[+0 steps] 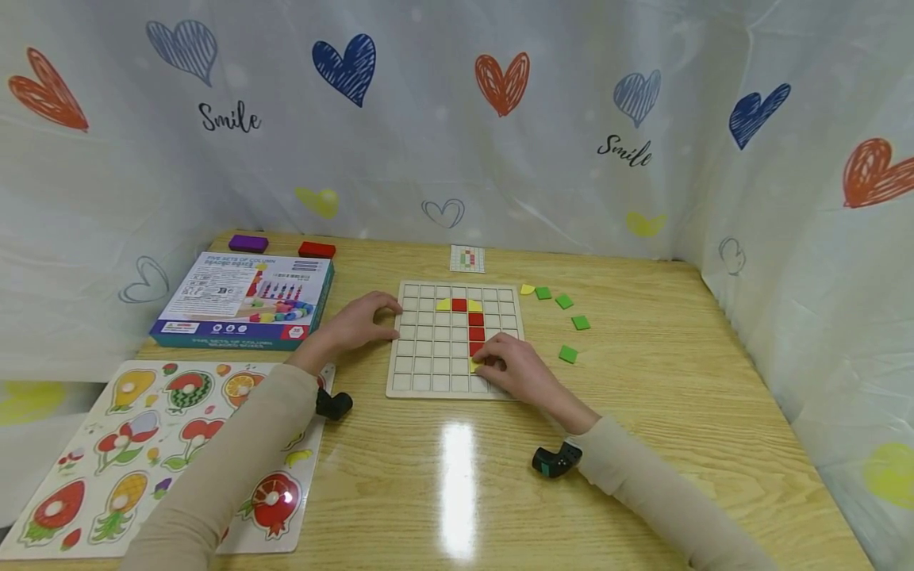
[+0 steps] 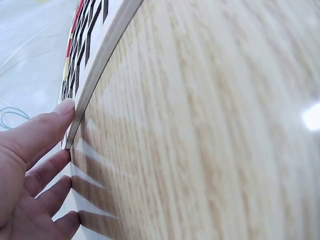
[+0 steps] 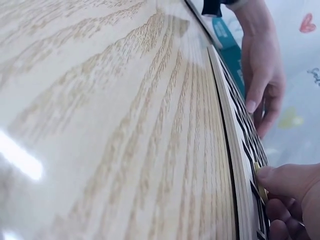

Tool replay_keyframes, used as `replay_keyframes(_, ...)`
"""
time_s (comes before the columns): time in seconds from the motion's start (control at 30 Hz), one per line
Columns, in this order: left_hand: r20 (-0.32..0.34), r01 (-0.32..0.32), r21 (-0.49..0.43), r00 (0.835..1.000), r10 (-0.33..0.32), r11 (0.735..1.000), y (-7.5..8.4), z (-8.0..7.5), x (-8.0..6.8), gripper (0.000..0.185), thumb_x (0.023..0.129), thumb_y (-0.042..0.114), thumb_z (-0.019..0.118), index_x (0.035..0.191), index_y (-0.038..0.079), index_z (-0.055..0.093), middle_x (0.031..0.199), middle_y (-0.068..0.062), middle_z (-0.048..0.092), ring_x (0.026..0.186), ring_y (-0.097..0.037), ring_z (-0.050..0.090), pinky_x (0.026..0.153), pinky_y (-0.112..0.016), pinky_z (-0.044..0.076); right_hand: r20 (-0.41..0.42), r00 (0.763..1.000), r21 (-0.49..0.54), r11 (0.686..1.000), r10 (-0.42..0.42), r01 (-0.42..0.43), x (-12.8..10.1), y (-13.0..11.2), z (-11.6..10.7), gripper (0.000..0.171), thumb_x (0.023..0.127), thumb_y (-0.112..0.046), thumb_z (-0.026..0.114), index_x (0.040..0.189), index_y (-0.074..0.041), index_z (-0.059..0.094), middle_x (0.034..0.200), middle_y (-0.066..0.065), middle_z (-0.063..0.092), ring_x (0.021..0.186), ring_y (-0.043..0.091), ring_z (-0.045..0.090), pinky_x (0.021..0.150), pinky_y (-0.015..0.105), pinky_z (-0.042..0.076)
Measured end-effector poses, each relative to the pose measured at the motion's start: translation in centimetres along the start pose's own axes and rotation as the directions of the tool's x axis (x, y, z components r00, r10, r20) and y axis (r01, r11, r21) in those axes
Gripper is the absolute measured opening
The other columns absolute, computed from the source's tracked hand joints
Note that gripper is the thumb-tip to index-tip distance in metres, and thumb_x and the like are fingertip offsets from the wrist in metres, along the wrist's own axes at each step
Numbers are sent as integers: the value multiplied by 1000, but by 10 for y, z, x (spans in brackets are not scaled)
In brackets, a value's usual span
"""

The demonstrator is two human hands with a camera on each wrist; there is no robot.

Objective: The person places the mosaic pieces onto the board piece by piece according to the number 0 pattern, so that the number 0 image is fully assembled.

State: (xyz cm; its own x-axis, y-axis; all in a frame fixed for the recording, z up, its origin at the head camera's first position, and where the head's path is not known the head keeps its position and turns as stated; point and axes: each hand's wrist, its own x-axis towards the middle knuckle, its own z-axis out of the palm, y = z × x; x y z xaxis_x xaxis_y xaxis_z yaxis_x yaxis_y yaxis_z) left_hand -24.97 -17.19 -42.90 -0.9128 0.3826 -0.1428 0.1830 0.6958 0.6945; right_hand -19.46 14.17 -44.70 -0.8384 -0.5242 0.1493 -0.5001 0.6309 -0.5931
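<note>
On the left of the table [image 1: 400,476] a fruit board [image 1: 167,456] is laid, and near the far left corner a box [image 1: 243,300]. The grid board [image 1: 432,362] is placed flat in the middle, nearer to the far edge; it is almost square, and its far side is set roughly along that edge. Its left side is touched by the left hand [image 1: 362,323], whose thumb and loose fingers are held wide; in the left wrist view the thumb is seen against the rim. The right hand [image 1: 516,365] is narrowed over the near right part of the grid. Green tiles [image 1: 564,301] are scattered toward the right edge. Red tiles [image 1: 476,334] are lined up, their long axis directed from near to far edge. At the near end of this line a yellow piece [image 3: 262,192] is pinched by the right hand; it is mostly covered in the head view, but its thin edge is shown in the right wrist view.
</note>
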Motion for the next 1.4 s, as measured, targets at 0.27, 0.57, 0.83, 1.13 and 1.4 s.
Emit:
replay_keyframes(0.27, 0, 10, 6, 1000, -10, 1000, -1, 1, 1, 41, 91, 19, 71, 128, 6, 59, 146, -14, 44, 140, -33, 31, 117, -50, 22, -14, 1000, 0, 1000, -15, 15, 0, 1, 2, 12, 90, -15, 72, 101, -13, 74, 102, -2, 64, 85, 10, 57, 73, 26, 50)
replay_keyframes(0.57, -2, 1, 9, 1000, -1, 1000, -2, 1, 2, 42, 91, 17, 71, 129, 5, 58, 146, -16, 43, 140, -34, 31, 117, -51, 21, -17, 1000, 15, 1000, -12, 12, -2, 2, -1, 14, 90, -17, 72, 103, -14, 74, 101, -3, 63, 84, 9, 56, 72, 25, 50)
replay_keyframes(0.83, 0, -7, 3, 1000, 7, 1000, -2, 0, 1, 41, 91, 17, 71, 128, 4, 59, 146, -16, 43, 140, -34, 31, 117, -51, 22, -73, 996, 78, 996, 51, -45, -5, 18, -25, 19, 92, -15, 69, 110, -7, 73, 107, 3, 65, 92, 15, 63, 78, 29, 56)
replay_keyframes(1.13, 2, -15, 17, 1000, 15, 1000, -3, -1, 0, 42, 91, 17, 71, 128, 4, 58, 145, -17, 43, 140, -35, 31, 116, -52, 22, -121, 965, 112, 969, 233, -220, -20, 53, -49, 29, 96, -21, 64, 121, -7, 68, 117, 9, 64, 103, 23, 61, 87, 40, 53)
replay_keyframes(1.4, 1, -5, 19, 1000, 5, 1000, -1, 0, 1, 42, 91, 18, 71, 129, 5, 58, 146, -17, 43, 140, -35, 31, 116, -52, 21, -165, 899, 201, 906, 407, -373, -22, 75, -66, 37, 98, -25, 62, 129, -6, 62, 119, 13, 61, 107, 28, 58, 90, 43, 50)
